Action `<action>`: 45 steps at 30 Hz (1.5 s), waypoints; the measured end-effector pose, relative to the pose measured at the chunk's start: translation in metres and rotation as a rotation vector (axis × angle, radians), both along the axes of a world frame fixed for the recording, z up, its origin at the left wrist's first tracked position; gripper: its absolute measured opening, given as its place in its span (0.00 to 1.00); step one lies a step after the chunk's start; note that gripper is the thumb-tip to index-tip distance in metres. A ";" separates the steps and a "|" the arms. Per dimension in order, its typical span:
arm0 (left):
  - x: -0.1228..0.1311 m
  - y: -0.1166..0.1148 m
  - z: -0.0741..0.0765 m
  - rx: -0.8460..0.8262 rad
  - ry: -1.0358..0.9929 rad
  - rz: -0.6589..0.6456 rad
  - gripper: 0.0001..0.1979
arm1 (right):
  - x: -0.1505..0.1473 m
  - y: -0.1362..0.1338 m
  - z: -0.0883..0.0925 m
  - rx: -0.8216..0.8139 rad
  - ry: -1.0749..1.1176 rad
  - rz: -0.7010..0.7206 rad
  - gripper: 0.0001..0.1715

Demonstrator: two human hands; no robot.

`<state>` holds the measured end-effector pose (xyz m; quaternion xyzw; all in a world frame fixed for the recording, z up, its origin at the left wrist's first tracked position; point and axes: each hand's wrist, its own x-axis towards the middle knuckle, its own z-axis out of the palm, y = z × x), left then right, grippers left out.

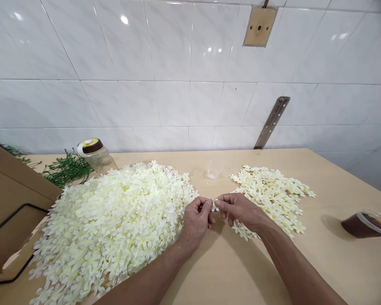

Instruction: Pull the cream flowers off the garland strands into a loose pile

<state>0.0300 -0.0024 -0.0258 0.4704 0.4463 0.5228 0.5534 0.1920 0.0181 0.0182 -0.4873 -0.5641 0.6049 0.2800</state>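
Note:
Between my two hands a small cream artificial flower (215,207) is pinched at the fingertips, held above the table. My left hand (198,218) is closed on its left side, thumb against forefinger. From the right, my right hand (239,209) grips it the same way, other fingers curled. A big heap of cream artificial flowers (120,220) lies to the left, close to my left hand. A smaller, flatter pile of such flowers (273,195) spreads beside and behind my right hand. Beyond my fingers stands a small clear plastic cup (213,170); its contents are hard to make out.
A clear jar with a brown and yellow lid (93,148) leans behind the heap, near green artificial stems (66,167). A cardboard box (15,182) is at the left. On the right, a cup of dark drink (366,224) stands on the wooden table (330,186) before a tiled wall.

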 end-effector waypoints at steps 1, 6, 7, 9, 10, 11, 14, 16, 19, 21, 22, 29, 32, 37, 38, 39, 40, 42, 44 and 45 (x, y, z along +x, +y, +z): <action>0.000 -0.001 0.001 0.008 0.018 0.014 0.16 | -0.001 0.000 0.000 -0.003 -0.003 -0.002 0.26; 0.000 -0.005 0.007 0.038 0.089 0.063 0.14 | 0.001 0.001 -0.002 0.008 -0.023 -0.042 0.25; 0.000 -0.006 0.009 0.041 0.097 0.063 0.14 | 0.002 0.001 -0.001 0.014 -0.024 -0.041 0.24; 0.000 -0.006 0.010 0.045 0.108 0.057 0.13 | 0.003 0.000 0.001 0.020 -0.034 -0.030 0.24; 0.000 -0.006 0.010 0.044 0.107 0.050 0.13 | 0.004 0.000 0.002 0.017 -0.045 -0.024 0.23; 0.000 -0.006 0.010 0.040 0.100 0.040 0.14 | 0.004 0.000 0.004 0.012 -0.057 -0.022 0.23; 0.001 -0.005 0.007 0.020 0.064 0.000 0.15 | 0.005 -0.001 0.006 0.004 -0.067 -0.024 0.23; 0.001 -0.005 0.005 0.007 0.047 -0.011 0.15 | 0.006 0.000 0.005 0.009 -0.060 -0.032 0.23; 0.001 -0.004 0.002 0.012 0.041 0.002 0.15 | 0.009 0.001 0.005 0.011 -0.055 -0.031 0.23; 0.000 -0.003 -0.001 0.020 0.036 0.021 0.15 | 0.011 0.001 0.006 0.004 -0.045 -0.032 0.24; 0.000 -0.002 -0.002 0.023 0.032 0.031 0.15 | 0.013 0.002 0.007 0.002 -0.033 -0.032 0.24; 0.001 -0.001 -0.005 0.019 0.024 0.048 0.17 | 0.019 0.002 0.010 0.010 0.072 -0.047 0.27; 0.001 -0.001 -0.002 0.021 0.031 0.051 0.17 | 0.020 0.002 0.011 0.014 0.095 -0.045 0.25; 0.001 -0.002 0.001 0.011 0.035 0.063 0.18 | 0.019 0.002 0.014 0.024 0.136 -0.062 0.25; 0.001 -0.002 0.002 0.009 0.028 0.065 0.18 | 0.018 0.002 0.014 0.030 0.140 -0.071 0.25; 0.001 -0.002 0.002 0.005 0.021 0.065 0.18 | 0.017 0.002 0.015 0.036 0.141 -0.078 0.25; 0.001 -0.002 0.002 0.002 0.017 0.065 0.18 | 0.016 0.001 0.015 0.041 0.140 -0.085 0.25; 0.002 -0.003 0.002 -0.002 0.015 0.068 0.17 | 0.014 0.000 0.015 0.048 0.135 -0.101 0.25; 0.002 -0.004 0.002 0.000 0.011 0.069 0.17 | 0.011 -0.001 0.015 0.054 0.132 -0.112 0.24; 0.002 -0.004 0.002 -0.002 0.005 0.068 0.16 | 0.009 -0.001 0.016 0.053 0.129 -0.114 0.24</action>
